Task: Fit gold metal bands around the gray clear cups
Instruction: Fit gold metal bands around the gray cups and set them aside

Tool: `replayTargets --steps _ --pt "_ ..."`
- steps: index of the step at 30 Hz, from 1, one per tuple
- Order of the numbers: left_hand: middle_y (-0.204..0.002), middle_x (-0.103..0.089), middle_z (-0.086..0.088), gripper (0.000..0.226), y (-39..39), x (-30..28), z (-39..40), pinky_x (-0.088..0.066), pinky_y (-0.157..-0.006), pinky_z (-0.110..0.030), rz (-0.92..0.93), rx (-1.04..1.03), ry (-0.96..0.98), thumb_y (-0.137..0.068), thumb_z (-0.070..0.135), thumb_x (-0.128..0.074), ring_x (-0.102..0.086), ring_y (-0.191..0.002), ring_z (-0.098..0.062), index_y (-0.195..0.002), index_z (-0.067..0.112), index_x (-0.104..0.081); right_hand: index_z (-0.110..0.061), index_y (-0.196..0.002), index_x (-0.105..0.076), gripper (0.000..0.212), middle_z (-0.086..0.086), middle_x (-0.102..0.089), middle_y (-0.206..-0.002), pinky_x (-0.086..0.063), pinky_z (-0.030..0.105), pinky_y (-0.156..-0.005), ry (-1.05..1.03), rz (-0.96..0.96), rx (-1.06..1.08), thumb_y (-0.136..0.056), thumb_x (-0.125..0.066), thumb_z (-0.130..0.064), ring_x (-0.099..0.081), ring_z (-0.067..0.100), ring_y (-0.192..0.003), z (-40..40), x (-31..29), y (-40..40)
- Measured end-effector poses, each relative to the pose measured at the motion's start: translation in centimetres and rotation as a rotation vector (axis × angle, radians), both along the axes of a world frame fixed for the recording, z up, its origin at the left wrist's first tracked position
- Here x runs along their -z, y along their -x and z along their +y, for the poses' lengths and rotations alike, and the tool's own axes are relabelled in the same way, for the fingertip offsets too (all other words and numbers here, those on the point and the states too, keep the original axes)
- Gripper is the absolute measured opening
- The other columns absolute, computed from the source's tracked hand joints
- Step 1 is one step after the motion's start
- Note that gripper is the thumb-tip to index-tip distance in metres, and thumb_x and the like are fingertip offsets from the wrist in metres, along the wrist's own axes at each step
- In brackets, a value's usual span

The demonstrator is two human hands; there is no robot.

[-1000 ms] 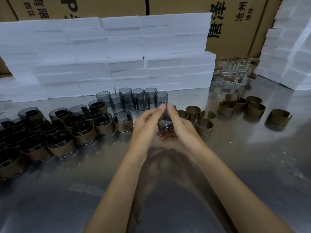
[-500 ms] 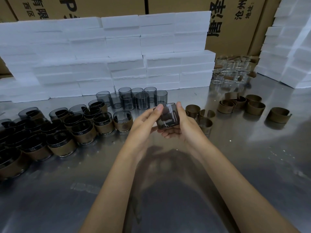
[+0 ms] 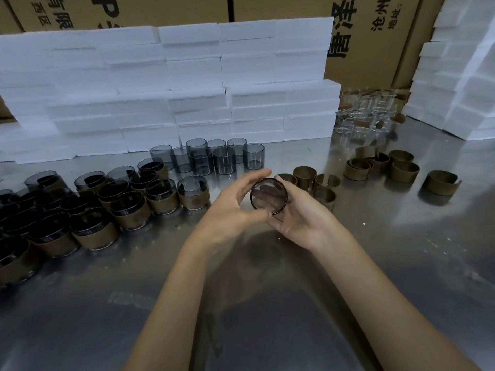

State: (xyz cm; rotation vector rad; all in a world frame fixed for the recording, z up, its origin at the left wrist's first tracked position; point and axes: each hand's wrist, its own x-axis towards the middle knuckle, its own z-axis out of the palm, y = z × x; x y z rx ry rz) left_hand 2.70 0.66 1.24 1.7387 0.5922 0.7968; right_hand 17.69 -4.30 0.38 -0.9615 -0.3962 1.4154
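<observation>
A: What is held above the shiny steel tabletop (image 3: 401,263)?

B: A round, smoke-gray clear plastic cup (image 3: 268,194) is held between both hands, tipped so that one circular end is turned toward the camera. A dark thin edge is seen around its rim; whether a band is already on it cannot be told.

A: How are the fingers placed?

B: The left hand (image 3: 235,203) is curved around the cup's left side, with the forefinger arched over the top and the thumb pressed at the lower edge. The right hand (image 3: 300,212) is cupped under and behind it, palm up, fingers curled round the far side. The cup is gripped by both.

A: Where are the other cups?

B: A cluster of bare gray clear cups (image 3: 209,158) is stood upright behind the hands, near the wall of white foam blocks (image 3: 187,89). To the left, rows of gray cups wrapped in gold-brown metal bands (image 3: 134,202) are packed closely together, many touching.

A: And the loose bands?

B: Several open gold-brown metal bands (image 3: 305,174) are set just beyond the right hand. A second group of such bands (image 3: 383,166) is seen farther right, some nested, and a single split band (image 3: 440,182) is set apart at the far right.

A: Anything behind those?

B: Colorless clear cups (image 3: 367,113) are gathered at the back right, before brown cardboard cartons (image 3: 375,44) printed with black characters. A second stack of white foam (image 3: 460,76) is piled at the right edge.
</observation>
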Motion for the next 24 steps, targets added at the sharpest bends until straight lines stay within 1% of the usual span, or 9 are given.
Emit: replayTargets --steps 2,3,4,6,11,14,18,22,24 --pt "-0.139 -0.061 0.007 0.07 -0.3 0.2 -0.2 -0.036 -0.116 -0.022 0.015 -0.011 -0.02 -0.079 -0.015 -0.074 -0.05 -0.135 0.001 -0.138 0.019 -0.058 -0.011 -0.103 -0.073 0.024 0.009 -0.077 -0.096 -0.057 0.026 -0.054 0.01 -0.021 0.04 -0.1 -0.061 -0.032 -0.074 0.023 -0.085 0.0 0.0 -0.4" --pt "-0.135 -0.064 0.008 0.068 -0.5 0.4 -0.4 -0.039 -0.113 -0.02 0.007 -0.028 -0.018 -0.078 -0.012 -0.078 -0.053 -0.131 0.001 -0.135 0.02 -0.06 -0.01 -0.104 -0.073 0.025 0.011 -0.077 -0.097 -0.059 0.029 -0.056 0.007 -0.033 0.054 -0.1 -0.062 -0.032 -0.074 0.024 -0.087 0.1 0.1 -0.5" --pt "-0.129 -0.068 0.01 0.065 -0.8 0.5 -0.6 -0.042 -0.108 -0.018 -0.008 -0.056 -0.021 -0.076 -0.008 -0.082 -0.057 -0.127 0.001 -0.131 0.021 -0.062 -0.008 -0.106 -0.073 0.026 0.013 -0.076 -0.1 -0.063 0.034 -0.066 -0.001 -0.044 0.063 -0.099 -0.063 -0.032 -0.074 0.025 -0.091 0.2 0.3 -0.6" --pt "-0.117 -0.073 0.011 0.057 -1.4 0.7 -0.8 -0.048 -0.099 -0.017 -0.048 -0.125 -0.026 -0.073 0.0 -0.088 -0.064 -0.115 0.0 -0.122 0.021 -0.066 -0.005 -0.113 -0.072 0.031 0.016 -0.074 -0.108 -0.059 0.037 -0.086 -0.021 -0.059 0.07 -0.097 -0.065 -0.031 -0.073 0.026 -0.096 0.4 0.5 -0.7" --pt "-0.103 -0.078 0.002 0.037 -2.1 0.9 -0.8 -0.056 -0.088 -0.021 -0.145 -0.282 0.048 -0.077 0.016 -0.089 -0.073 -0.101 -0.011 -0.109 0.014 -0.072 -0.005 -0.112 -0.072 0.031 0.017 -0.076 -0.109 -0.062 0.035 -0.085 -0.056 -0.11 0.075 -0.094 -0.069 -0.031 -0.076 0.025 -0.094 0.6 0.9 -0.1" --pt "-0.102 -0.079 -0.002 0.025 -2.3 0.9 -0.9 -0.058 -0.082 -0.022 -0.182 -0.323 0.104 -0.085 0.02 -0.082 -0.074 -0.097 -0.015 -0.107 0.01 -0.074 -0.004 -0.119 -0.071 0.035 0.02 -0.075 -0.114 -0.063 0.037 -0.083 -0.049 -0.142 0.083 -0.094 -0.07 -0.028 -0.076 0.028 -0.098 0.6 1.1 -0.1" --pt "-0.1 -0.078 -0.004 0.019 -2.5 0.9 -0.8 -0.051 -0.072 -0.01 -0.182 -0.331 0.073 -0.099 0.018 -0.066 -0.071 -0.086 0.0 -0.11 0.006 -0.075 -0.005 -0.117 -0.07 0.033 0.017 -0.077 -0.104 -0.064 0.037 -0.08 -0.027 -0.115 0.101 -0.093 -0.071 -0.028 -0.077 0.024 -0.083 0.6 1.1 0.0" --pt "-0.108 -0.075 0.001 0.028 -2.5 0.9 -0.8 -0.047 -0.078 -0.007 -0.112 -0.285 0.051 -0.108 0.012 -0.047 -0.067 -0.091 0.009 -0.122 0.009 -0.071 -0.005 -0.116 -0.069 0.031 0.015 -0.077 -0.092 -0.063 0.039 -0.077 0.004 -0.101 0.132 -0.095 -0.07 -0.027 -0.076 0.025 -0.077 0.7 1.2 -0.3" --pt "-0.12 -0.071 0.001 0.033 -2.7 0.8 -1.0 -0.049 -0.089 -0.011 -0.111 -0.261 0.076 -0.109 0.008 -0.041 -0.065 -0.106 0.005 -0.129 0.014 -0.067 -0.004 -0.116 -0.069 0.03 0.014 -0.078 -0.09 -0.064 0.04 -0.075 0.015 -0.092 0.142 -0.095 -0.069 -0.027 -0.076 0.025 -0.076 0.6 1.2 -0.4"
